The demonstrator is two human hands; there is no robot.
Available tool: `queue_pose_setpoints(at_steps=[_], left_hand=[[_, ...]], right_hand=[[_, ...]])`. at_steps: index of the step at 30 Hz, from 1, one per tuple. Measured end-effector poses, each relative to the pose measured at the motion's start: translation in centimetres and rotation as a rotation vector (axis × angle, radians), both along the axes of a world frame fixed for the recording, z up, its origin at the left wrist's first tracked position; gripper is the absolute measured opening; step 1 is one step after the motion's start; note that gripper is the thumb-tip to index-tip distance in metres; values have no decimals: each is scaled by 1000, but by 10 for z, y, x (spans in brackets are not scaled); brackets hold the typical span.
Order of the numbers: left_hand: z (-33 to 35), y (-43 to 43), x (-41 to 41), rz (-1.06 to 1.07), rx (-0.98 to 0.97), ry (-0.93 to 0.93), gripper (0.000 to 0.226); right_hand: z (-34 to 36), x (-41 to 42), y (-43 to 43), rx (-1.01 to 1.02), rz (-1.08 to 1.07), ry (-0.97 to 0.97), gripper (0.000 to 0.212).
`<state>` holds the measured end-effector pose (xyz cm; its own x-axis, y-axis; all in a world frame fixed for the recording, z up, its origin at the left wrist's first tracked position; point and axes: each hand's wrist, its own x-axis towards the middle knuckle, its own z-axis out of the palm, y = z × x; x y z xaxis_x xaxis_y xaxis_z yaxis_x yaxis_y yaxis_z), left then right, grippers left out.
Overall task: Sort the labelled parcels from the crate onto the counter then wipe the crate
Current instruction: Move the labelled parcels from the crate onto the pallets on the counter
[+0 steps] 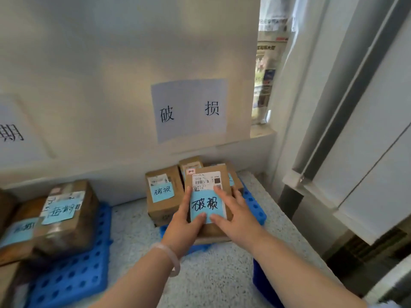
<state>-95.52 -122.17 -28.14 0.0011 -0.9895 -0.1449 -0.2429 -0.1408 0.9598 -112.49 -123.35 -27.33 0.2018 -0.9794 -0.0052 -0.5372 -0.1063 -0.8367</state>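
1. Parcel [206, 178]: brown card, blue note [205, 205] marked 破损 stuck on the top face; lying flat atop the pile [164, 210] on the right mat [254, 207], at 6 o'clock from the wall sign [189, 110] bearing the same two characters; put there, by the look of it, to match label to sign
2. Left hand [182, 227], at 7 o'clock of the parcel: thumb laid over the note, fingers running along the left edge; gripping that side, probably to square the parcel on the pile
3. Right hand [239, 212], at 4 o'clock of the parcel: fingers straight and spread, flat on the top face near the right edge, clasping nothing; pressing down, likely to steady the parcel while seated
4. Second pile [66, 210], at 9 o'clock of the first, on its own mat [71, 281]; notes with other characters; kept well apart, apparently as a separate class
5. Counter [222, 263]: speckled grey, bearing both mats
6. Blue corner [262, 281], at 5 o'clock of the hands: perhaps the crate, contents hidden; wiping judged not yet begun
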Motion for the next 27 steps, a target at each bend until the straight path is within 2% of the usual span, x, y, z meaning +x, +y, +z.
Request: queue_pose_setpoints(at_steps=[6,11,16,19,22,27], left_hand=[[2,-33,67,114,102,-45,77],[-5,-64,105,154,147,-117,83],[-19,-90,110,112,177,-147,85],[-31,-100,111,121,130,-158,84],[-36,-112,116,152,112,-165,88],[-31,-132,122,134,104,-248,87]], right_hand=[[11,67,-53,50,187,73,68],[13,105,-98,158,341,248,92],[-4,113,-126,240,374,390,104],[-11,114,-139,266,373,400,110],[-14,118,-152,241,368,452,116],[-14,124,-164,160,338,511,112]])
